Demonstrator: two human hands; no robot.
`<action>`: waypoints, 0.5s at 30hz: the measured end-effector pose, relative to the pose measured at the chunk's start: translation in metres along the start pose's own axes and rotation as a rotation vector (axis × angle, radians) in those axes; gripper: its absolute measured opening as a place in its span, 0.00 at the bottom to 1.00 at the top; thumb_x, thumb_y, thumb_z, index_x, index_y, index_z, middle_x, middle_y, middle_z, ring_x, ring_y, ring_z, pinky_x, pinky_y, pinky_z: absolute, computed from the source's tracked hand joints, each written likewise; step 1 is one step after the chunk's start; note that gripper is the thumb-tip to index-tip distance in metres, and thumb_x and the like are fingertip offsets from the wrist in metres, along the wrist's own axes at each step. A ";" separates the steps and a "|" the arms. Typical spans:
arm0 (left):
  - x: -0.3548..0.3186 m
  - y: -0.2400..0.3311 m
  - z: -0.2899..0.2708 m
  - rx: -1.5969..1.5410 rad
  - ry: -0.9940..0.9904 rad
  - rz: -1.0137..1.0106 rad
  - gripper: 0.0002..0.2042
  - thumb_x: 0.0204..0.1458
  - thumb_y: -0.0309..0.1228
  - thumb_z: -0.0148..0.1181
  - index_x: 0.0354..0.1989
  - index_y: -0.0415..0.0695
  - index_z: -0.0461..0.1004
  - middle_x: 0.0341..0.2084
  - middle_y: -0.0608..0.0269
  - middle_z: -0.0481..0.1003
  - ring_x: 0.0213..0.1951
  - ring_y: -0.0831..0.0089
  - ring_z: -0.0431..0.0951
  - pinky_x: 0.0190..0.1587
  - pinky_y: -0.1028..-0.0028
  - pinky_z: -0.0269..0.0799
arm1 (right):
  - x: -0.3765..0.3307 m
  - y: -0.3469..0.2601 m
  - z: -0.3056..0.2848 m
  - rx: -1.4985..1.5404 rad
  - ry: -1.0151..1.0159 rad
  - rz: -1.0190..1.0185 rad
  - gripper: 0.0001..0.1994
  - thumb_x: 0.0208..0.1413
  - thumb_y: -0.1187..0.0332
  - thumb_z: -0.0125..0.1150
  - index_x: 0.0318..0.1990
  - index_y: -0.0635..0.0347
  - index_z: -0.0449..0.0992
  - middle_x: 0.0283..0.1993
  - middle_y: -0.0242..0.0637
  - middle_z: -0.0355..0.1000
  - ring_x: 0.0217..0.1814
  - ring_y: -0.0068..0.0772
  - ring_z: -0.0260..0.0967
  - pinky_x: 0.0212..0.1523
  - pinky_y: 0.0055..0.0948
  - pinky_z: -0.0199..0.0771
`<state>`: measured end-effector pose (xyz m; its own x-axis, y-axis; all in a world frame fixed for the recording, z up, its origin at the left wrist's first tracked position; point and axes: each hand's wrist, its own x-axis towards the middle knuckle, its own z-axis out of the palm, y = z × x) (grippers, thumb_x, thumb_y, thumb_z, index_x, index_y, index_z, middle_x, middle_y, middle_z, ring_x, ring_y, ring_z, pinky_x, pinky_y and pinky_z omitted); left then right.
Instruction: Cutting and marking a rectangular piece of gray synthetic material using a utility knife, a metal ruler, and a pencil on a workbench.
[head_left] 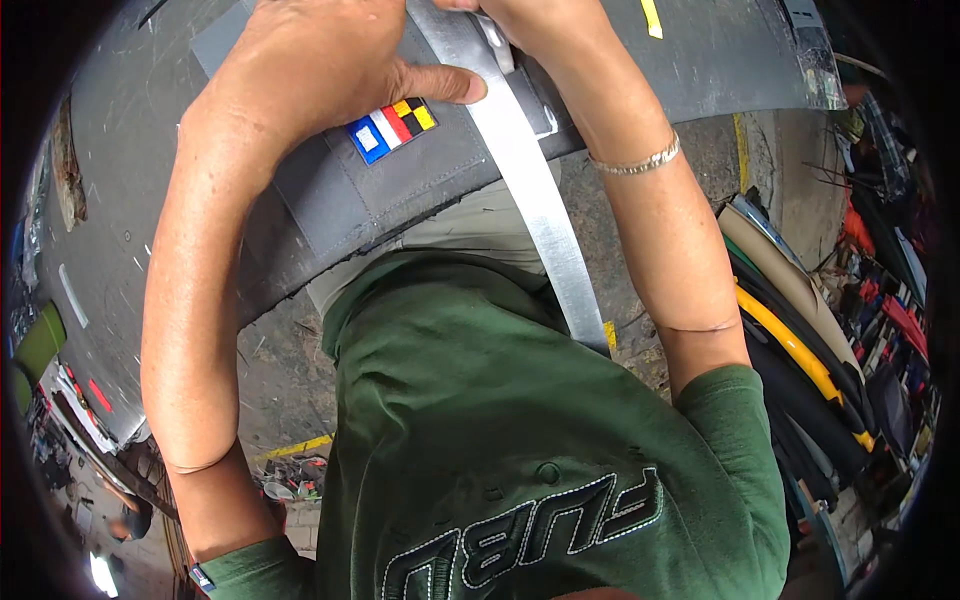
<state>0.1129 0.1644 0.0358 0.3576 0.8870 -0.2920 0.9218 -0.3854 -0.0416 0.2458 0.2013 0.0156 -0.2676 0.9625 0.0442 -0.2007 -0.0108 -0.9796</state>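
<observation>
Green shirt (520,430) nearest — beyond it the left hand (330,70) presses the grey fabric panel (400,180) flat, thumb against the metal strip (530,190); right hand's (530,20) grip is cropped, unclear — best kept steady.

Dark grey worktable (130,150), grey fabric panel (400,185), metal strip (535,200) on it

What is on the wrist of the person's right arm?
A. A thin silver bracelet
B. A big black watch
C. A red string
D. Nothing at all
A: a thin silvery bracelet circles the wrist of the right arm, just below the right hand that holds the long metal strip.
</observation>
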 end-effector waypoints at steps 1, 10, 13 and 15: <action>-0.001 0.000 0.005 0.012 0.071 0.007 0.63 0.44 0.72 0.63 0.71 0.22 0.50 0.65 0.33 0.61 0.69 0.45 0.63 0.66 0.49 0.67 | 0.004 -0.017 0.011 -0.171 0.121 0.177 0.22 0.75 0.56 0.43 0.63 0.65 0.69 0.24 0.30 0.65 0.14 0.18 0.55 0.14 0.23 0.56; 0.001 0.009 -0.017 0.025 -0.087 -0.065 0.65 0.43 0.72 0.65 0.72 0.21 0.49 0.72 0.30 0.54 0.75 0.44 0.54 0.72 0.46 0.56 | -0.009 -0.037 -0.012 -0.160 0.268 0.160 0.18 0.71 0.60 0.50 0.53 0.66 0.77 0.26 0.37 0.71 0.19 0.29 0.66 0.22 0.31 0.68; -0.008 -0.009 0.034 -0.127 0.370 0.073 0.65 0.42 0.72 0.66 0.72 0.22 0.50 0.73 0.31 0.53 0.77 0.43 0.50 0.75 0.45 0.50 | -0.043 -0.056 -0.074 -0.169 0.210 -0.062 0.21 0.70 0.56 0.53 0.54 0.67 0.79 0.34 0.33 0.73 0.30 0.24 0.67 0.34 0.28 0.69; 0.009 -0.017 0.043 -0.073 -0.036 -0.044 0.64 0.42 0.70 0.68 0.72 0.22 0.51 0.73 0.32 0.53 0.77 0.43 0.49 0.75 0.45 0.47 | -0.070 -0.071 -0.121 -0.201 0.187 -0.200 0.23 0.69 0.54 0.55 0.55 0.67 0.80 0.39 0.30 0.74 0.36 0.20 0.68 0.41 0.26 0.69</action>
<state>0.0938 0.1681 -0.0073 0.3118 0.8926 -0.3256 0.9455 -0.3253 0.0137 0.3926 0.1674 0.0580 -0.0606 0.9734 0.2210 -0.0372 0.2191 -0.9750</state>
